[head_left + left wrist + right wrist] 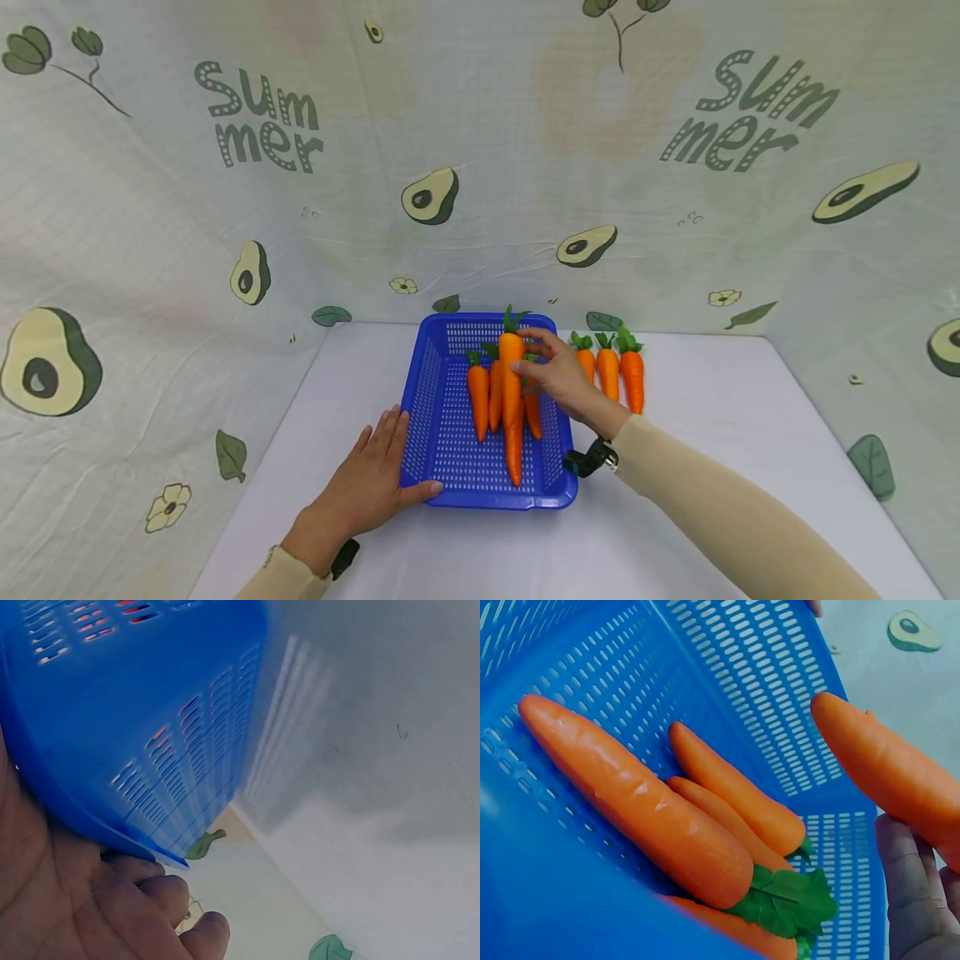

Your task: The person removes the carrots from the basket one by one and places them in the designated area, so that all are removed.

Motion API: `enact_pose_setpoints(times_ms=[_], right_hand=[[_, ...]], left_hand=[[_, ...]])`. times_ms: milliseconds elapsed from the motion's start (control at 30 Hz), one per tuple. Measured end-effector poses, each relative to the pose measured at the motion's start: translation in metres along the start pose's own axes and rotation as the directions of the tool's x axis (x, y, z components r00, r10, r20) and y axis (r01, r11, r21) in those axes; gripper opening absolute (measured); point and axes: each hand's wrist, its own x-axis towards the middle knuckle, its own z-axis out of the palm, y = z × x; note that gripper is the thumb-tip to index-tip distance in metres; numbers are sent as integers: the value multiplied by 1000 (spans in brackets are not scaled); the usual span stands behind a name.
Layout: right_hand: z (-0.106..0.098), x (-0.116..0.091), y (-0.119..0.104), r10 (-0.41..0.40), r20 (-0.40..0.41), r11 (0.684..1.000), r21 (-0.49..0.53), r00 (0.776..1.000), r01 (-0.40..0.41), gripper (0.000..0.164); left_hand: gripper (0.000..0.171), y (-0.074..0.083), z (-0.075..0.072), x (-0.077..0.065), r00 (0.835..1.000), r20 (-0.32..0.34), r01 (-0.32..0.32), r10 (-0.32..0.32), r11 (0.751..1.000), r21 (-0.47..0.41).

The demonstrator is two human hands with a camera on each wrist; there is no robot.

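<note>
Beige and close, my right sleeve slants over the white bench, with a black wrist strap at its cuff. Past it, my right hand pinches a carrot between thumb and fingers, holding it above the blue basket, leafy top pointing away from me. Four more carrots lie inside the basket. My left hand is relaxed, fingers extended along the basket's left side, thumb at the near-left corner of its rim. Three other carrots lie on the bench, just right of the basket. Avocado-printed cloth rises behind.
</note>
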Motion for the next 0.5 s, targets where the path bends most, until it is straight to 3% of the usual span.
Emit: enact_pose_setpoints(times_ms=[500], right_hand=[[-25, -14, -8, -31, -31, 998, -58, 999, 29, 61]], left_hand=[[126, -2, 3, 1, 1000, -7, -4, 4, 1000, 17]])
